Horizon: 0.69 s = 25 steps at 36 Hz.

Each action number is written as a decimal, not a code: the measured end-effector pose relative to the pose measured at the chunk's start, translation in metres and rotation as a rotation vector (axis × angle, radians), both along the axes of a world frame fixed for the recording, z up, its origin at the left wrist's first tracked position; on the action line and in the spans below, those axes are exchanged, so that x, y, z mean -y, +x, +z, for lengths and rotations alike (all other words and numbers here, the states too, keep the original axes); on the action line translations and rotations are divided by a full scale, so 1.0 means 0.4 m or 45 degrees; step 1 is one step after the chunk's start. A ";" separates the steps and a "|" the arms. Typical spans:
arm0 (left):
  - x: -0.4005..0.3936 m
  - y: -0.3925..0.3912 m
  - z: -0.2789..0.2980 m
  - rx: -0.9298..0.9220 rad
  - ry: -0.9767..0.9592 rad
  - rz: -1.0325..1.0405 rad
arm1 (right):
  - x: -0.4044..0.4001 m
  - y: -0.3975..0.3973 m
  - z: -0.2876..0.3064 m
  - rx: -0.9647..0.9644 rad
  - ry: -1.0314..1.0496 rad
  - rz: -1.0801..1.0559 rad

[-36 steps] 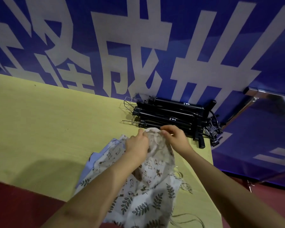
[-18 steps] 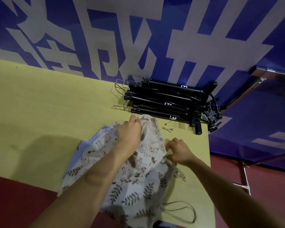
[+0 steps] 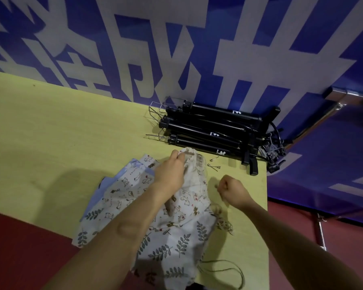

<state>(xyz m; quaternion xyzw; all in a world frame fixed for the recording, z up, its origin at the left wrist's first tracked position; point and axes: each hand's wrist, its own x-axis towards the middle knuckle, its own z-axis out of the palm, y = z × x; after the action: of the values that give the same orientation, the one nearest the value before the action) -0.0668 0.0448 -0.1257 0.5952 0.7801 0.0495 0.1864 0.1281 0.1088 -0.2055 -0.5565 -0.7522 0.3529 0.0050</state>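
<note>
nearest, 6 o'clock: loose cord loop (image 3: 241, 277) lies at the near edge of the worktop (image 3: 71, 132). risk: my right forearm passes over it; a drag could hook it and tug a bag sideways.

leaf-print bag (image 3: 172, 254) lies under my left forearm and overhangs the near edge. risk: any pull toward me could slide it off, and the layers above with it.

4 o'clock of the pile: cord tangle (image 3: 224, 223), touching the fabric. risk: it knots tighter if pulled blind.

centre: cat-print bag (image 3: 189, 197), on top of the pile, its gathered mouth pointing to 12 o'clock.

right fingers (image 3: 223, 185) are curled tight into a fist at 3 o'clock of that bag, just clear of the cloth. something thin may be pinched there, too small to tell. risk: if it is the drawstring, a hard pull could run its far end out of the hem channel.

left fingers (image 3: 176, 158) pinch the gathered hem at the bag's mouth. risk: the grip is only on the edge, so the hem could slip free.

1 o'clock of the mouth: metal pins (image 3: 214, 165), loose, near the worktop's right edge. risk: a sweep of cloth knocks them off.

beyond: black hanger stack (image 3: 214, 130), wire hooks pointing to 9 o'clock, just past the hem. risk: a hook snags the fabric if i lift forward.
</note>
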 end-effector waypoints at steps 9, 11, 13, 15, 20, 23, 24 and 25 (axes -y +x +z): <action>-0.020 -0.025 0.020 0.203 -0.118 -0.050 | -0.019 -0.099 0.116 -0.491 0.159 0.051; -0.026 -0.037 0.031 0.270 -0.105 -0.037 | -0.016 -0.133 0.130 -0.523 0.193 0.147; -0.033 -0.052 0.050 0.316 -0.074 -0.027 | -0.012 -0.167 0.142 -0.476 0.286 0.207; -0.038 -0.069 0.070 0.350 -0.051 -0.019 | -0.010 -0.198 0.151 -0.429 0.358 0.223; -0.049 -0.126 0.101 0.395 0.072 0.004 | -0.011 -0.259 0.164 -0.380 0.491 0.136; -0.057 -0.151 0.121 0.405 0.128 0.018 | -0.022 -0.276 0.169 -0.469 0.264 0.095; -0.060 -0.156 0.128 0.406 0.151 0.018 | -0.027 -0.280 0.172 -0.496 0.207 0.098; -0.062 -0.159 0.134 0.407 0.167 0.018 | -0.031 -0.283 0.174 -0.527 0.172 0.101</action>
<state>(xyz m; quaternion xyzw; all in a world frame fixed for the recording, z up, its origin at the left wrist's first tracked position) -0.1304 0.0697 -0.0720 0.5851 0.7398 0.1957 0.2685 0.0149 0.1212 -0.1360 -0.4406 -0.7784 0.4083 0.1826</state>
